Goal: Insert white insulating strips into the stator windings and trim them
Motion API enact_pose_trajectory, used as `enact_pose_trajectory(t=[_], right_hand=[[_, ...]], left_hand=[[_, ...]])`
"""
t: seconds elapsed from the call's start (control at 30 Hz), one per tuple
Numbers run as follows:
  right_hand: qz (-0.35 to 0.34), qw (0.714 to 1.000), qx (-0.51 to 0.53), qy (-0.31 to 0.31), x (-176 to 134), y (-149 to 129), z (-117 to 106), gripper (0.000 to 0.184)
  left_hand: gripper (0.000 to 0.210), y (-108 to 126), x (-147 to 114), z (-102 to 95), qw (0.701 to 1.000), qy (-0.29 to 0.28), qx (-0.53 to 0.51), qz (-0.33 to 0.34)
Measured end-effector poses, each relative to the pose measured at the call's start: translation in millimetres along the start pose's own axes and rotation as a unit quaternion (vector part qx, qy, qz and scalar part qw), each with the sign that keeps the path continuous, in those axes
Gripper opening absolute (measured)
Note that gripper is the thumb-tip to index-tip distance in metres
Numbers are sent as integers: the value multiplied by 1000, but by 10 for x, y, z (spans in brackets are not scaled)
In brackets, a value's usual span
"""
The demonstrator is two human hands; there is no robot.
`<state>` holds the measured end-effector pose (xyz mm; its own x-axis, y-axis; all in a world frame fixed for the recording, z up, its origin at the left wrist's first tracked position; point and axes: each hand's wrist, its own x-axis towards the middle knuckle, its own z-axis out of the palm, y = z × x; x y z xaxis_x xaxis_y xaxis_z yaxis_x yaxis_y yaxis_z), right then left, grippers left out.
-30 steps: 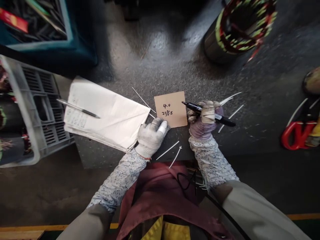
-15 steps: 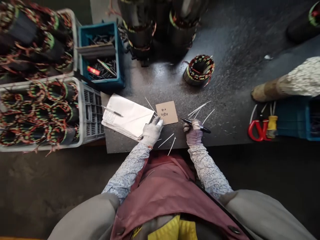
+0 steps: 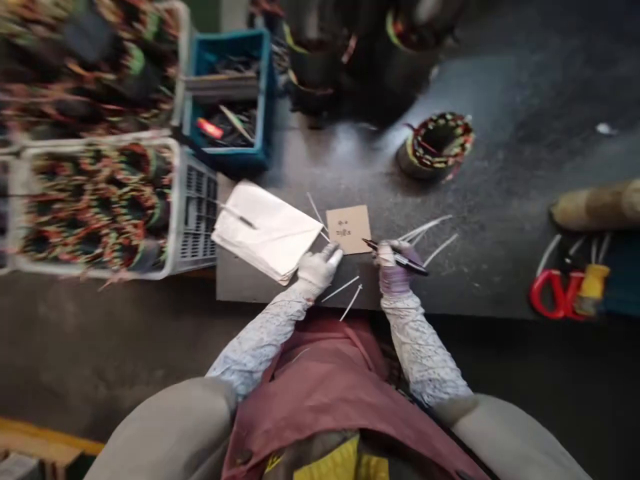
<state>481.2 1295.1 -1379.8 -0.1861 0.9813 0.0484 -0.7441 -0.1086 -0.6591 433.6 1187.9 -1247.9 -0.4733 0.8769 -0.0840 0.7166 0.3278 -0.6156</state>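
Note:
A small square of brown cardboard [image 3: 350, 223] with dark handwriting lies on the table in front of me. My left hand [image 3: 319, 270], in a white glove, rests with its fingers stretched out at the card's lower left corner. A black marker pen [image 3: 407, 261] is gripped in my right hand [image 3: 393, 267], which wears a purplish glove. The pen's tip points left and is at the card's right edge; whether it touches is unclear. Left of the card lies a stack of white paper [image 3: 267, 230] with a thin pen [image 3: 245, 220] on it.
White cable ties [image 3: 440, 250] lie scattered around my hands. One wound stator [image 3: 435, 147] stands behind the card. At left are crates of stators [image 3: 197, 207] and a blue bin [image 3: 265, 100]. Red-handled cutters [image 3: 547, 293] and a yellow-handled tool [image 3: 594, 287] are at right.
The camera view has shifted, so the table's things appear farther right. My right hand has brought the marker pen closer to the card's edge. My left hand stays at the card's corner.

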Motion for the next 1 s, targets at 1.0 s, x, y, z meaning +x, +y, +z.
enact_pose_trajectory(t=[1.0], right_hand=[[-223,954,-199,-24,-77,292,79,25]], left_hand=[[38,-68,135,295,988,133,39,61]])
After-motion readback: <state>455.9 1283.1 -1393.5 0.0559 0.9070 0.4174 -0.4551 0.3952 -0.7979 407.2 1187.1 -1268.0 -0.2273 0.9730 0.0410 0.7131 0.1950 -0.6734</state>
